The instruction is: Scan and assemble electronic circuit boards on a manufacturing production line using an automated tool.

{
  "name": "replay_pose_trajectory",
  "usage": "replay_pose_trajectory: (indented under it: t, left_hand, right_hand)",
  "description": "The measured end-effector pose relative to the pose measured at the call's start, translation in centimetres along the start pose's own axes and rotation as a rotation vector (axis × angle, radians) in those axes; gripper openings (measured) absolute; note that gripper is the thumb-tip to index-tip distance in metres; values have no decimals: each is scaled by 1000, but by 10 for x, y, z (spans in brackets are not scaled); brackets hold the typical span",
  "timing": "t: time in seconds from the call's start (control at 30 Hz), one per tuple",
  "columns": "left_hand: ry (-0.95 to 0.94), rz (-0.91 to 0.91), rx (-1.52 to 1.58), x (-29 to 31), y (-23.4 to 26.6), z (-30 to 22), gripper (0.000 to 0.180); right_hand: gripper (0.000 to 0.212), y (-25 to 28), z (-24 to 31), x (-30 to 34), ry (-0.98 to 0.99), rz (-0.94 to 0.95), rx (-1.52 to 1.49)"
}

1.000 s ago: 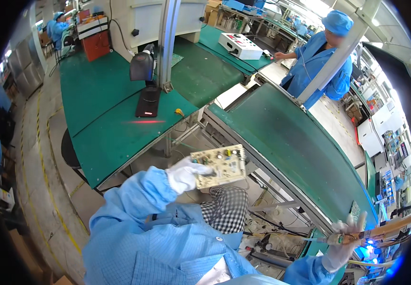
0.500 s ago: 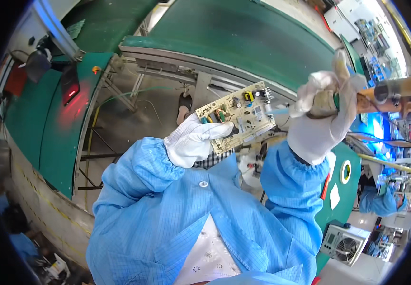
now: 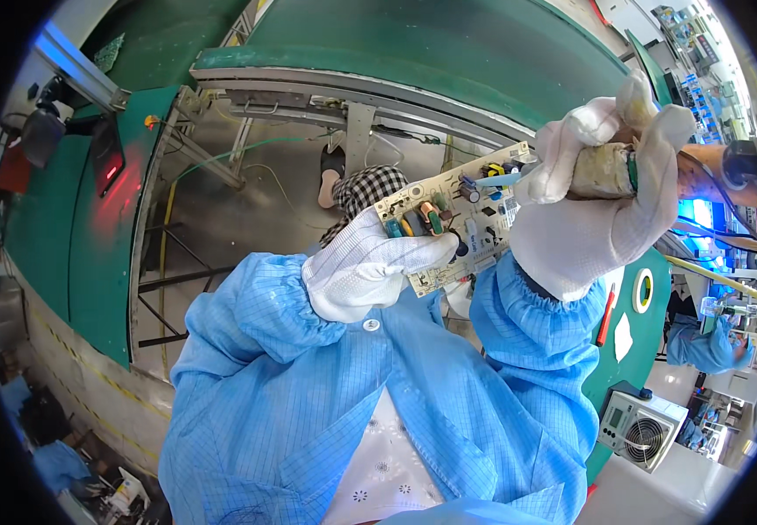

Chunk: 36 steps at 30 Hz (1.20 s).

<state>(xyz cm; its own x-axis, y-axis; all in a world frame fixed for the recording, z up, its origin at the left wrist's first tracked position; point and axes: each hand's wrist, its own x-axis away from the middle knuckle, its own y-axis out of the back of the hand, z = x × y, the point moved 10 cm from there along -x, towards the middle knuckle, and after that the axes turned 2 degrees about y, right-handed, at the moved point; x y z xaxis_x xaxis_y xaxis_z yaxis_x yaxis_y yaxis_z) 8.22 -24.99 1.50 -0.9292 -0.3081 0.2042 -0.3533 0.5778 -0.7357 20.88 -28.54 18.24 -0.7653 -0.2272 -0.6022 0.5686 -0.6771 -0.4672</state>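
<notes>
My left hand (image 3: 361, 269), in a white knit glove, grips a populated circuit board (image 3: 426, 280) by its near left edge, thumb on top. The cream board is tilted and carries capacitors, coils and other parts. My right hand (image 3: 584, 201), gloved too, is closed around a worn beige cylindrical tool (image 3: 601, 171) with a green band at one end. A pale blue tip (image 3: 499, 180) reaches from this hand over the far right part of the board; whether it touches a component I cannot tell.
A green-topped conveyor (image 3: 413, 52) runs beyond my hands, and another green bench (image 3: 103, 254) stands left. To the right, a green table (image 3: 610, 376) holds a tape roll (image 3: 642, 290), a red pen-like item (image 3: 606, 317) and a white fan unit (image 3: 642, 430). A co-worker (image 3: 702, 343) sits far right.
The board has shifted a little to the right in my left hand. My right hand's pale blue tip now lies over the board instead of beside it. The view has shifted slightly.
</notes>
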Motion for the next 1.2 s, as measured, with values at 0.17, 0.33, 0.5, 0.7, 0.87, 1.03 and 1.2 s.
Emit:
replay_pose_trajectory:
  t: [0.17,0.33,0.5,0.7,0.87,1.03,1.2]
  left_hand:
    - [-37,16,29,-3,7,4,43]
    - [-32,-13,112,-4,8,5,39]
    - [-5,-29,75,-7,17,6,40]
    - [-86,-58,-160,4,45,1,41]
    - [-327,6,-338,19,11,-36,38]
    - [18,-76,229,16,10,-6,38]
    - [45,-86,268,16,8,-5,41]
  right_hand:
    - [24,-6,-10,-2,-141,143,-43]
    - [35,8,-5,-6,-27,36,70]
    - [41,2,-3,-11,-113,147,-100]
    - [46,-3,-13,-11,-249,174,-398]
    - [41,-14,-15,-11,-213,385,-280]
    - [40,2,-22,-15,-223,237,-266]
    - [41,-2,-16,-19,-69,304,-229]
